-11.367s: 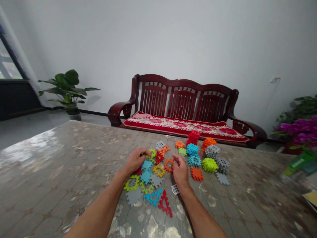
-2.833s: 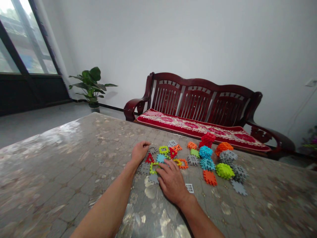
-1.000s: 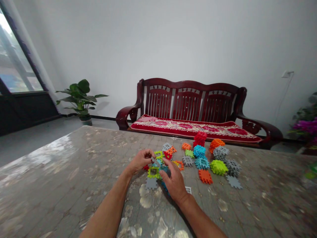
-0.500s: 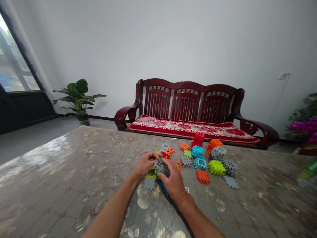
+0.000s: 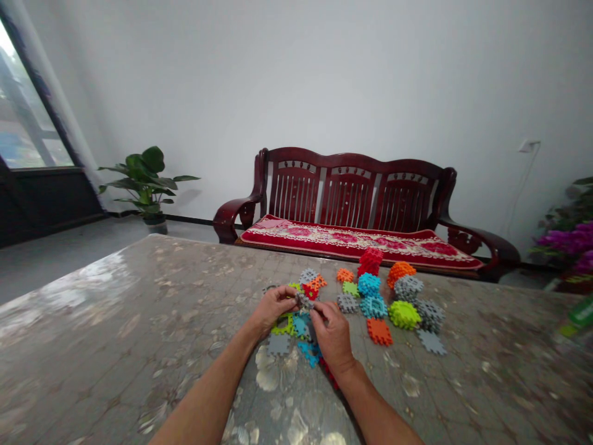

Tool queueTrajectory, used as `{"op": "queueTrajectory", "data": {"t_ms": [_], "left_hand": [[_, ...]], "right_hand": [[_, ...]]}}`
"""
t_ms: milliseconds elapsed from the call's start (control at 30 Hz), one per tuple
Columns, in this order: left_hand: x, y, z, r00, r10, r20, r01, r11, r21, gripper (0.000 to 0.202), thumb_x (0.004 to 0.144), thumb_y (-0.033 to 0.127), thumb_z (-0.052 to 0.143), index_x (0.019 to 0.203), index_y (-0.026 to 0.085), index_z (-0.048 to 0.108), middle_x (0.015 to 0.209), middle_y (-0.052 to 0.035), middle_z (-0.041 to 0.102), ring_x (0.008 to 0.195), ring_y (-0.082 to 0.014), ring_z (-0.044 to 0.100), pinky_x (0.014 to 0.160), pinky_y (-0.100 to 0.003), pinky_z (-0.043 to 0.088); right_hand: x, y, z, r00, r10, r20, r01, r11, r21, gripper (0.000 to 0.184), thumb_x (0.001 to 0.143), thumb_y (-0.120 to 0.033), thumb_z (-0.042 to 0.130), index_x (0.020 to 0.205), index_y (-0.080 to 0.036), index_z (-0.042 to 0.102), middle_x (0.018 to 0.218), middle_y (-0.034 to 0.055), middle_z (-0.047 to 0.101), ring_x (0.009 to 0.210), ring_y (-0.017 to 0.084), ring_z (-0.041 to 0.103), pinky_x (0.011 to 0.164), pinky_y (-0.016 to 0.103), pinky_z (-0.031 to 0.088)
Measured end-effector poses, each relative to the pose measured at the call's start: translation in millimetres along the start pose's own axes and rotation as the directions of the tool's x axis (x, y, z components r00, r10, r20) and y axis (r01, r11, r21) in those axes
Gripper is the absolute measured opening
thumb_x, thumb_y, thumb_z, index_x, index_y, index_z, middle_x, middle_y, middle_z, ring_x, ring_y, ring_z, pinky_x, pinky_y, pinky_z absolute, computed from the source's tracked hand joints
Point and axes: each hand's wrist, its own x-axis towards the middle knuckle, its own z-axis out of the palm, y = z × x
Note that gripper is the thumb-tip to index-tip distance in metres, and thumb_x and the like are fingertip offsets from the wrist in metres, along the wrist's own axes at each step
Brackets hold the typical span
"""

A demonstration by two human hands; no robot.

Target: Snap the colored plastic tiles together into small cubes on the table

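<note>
Between my hands is a grey interlocking tile point(image 5: 304, 301), raised over other pieces. My left hand point(image 5: 274, 310) pinches its left edge. On the opposite edge, the fingers of my right hand point(image 5: 332, 334) are closed. Below them lie a lime-green tile point(image 5: 281, 326), a flat grey tile point(image 5: 278, 344) and a blue tile point(image 5: 308, 353). A red piece point(image 5: 330, 372) is partly covered by my right wrist. Just beyond my fingers are red and orange pieces point(image 5: 313, 286) and another grey tile point(image 5: 308, 275).
Stacks of tiles stand to the right: red point(image 5: 370, 262), blue point(image 5: 373, 304), lime-green point(image 5: 404, 314) and grey point(image 5: 430, 314). A single orange tile point(image 5: 379, 332) lies nearer. A patterned cloth covers the table point(image 5: 139, 334). Behind it is a wooden bench point(image 5: 347, 191); a green-labelled bottle point(image 5: 579, 318) is at far right.
The grey tile has been lifted and tilted between my hands. My right hand has shifted slightly right and down, uncovering blue pieces and part of a red one.
</note>
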Motion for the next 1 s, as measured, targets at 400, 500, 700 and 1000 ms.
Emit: {"op": "queueTrajectory", "data": {"t_ms": [400,500,700,1000], "left_hand": [[-2,6,3.9,0.985,-0.111,0.131,0.128,0.983,-0.132,0.045,0.059,0.040,0.089,0.087,0.016,0.063,0.073,0.0029,0.063,0.062,-0.0072,0.059,0.061,-0.018,0.049],[-6,9,5.8,0.968,-0.144,0.207,0.190,0.956,-0.223,0.047,0.060,0.035,0.090,0.095,0.017,0.064,0.077,0.0028,0.064,0.062,-0.0061,0.060,0.060,-0.016,0.050],[-15,16,9.0,0.912,-0.169,0.373,0.283,0.919,-0.276,0.066,0.061,0.029,0.090,0.119,0.021,0.061,0.094,-0.0034,0.069,0.073,-0.0106,0.066,0.062,-0.018,0.052],[-25,23,20.5,0.915,-0.218,0.340,0.313,0.915,-0.254,0.061,0.062,0.019,0.086,0.120,0.020,0.066,0.079,-0.0022,0.070,0.064,-0.0108,0.063,0.059,-0.019,0.049]], "right_hand": [[-2,-8,-1,0.989,-0.138,0.043,0.136,0.990,0.039,0.031,0.087,-0.026,0.064,0.117,-0.024,0.065,0.106,0.0066,0.070,0.098,0.020,0.065,0.085,0.033,0.055],[0,-13,-4,0.972,-0.223,0.069,0.223,0.975,0.007,0.051,0.083,-0.026,0.068,0.133,-0.024,0.055,0.128,0.0099,0.062,0.120,0.024,0.058,0.102,0.041,0.048],[8,-23,-13,0.950,-0.293,0.107,0.287,0.956,0.066,0.053,0.081,-0.018,0.065,0.132,-0.026,0.053,0.134,0.0072,0.061,0.126,0.022,0.053,0.109,0.043,0.042],[12,-36,-17,0.954,-0.127,0.270,0.100,0.989,0.109,0.058,0.066,-0.018,0.077,0.121,-0.023,0.058,0.115,0.0061,0.068,0.104,0.022,0.063,0.093,0.037,0.050]]}}
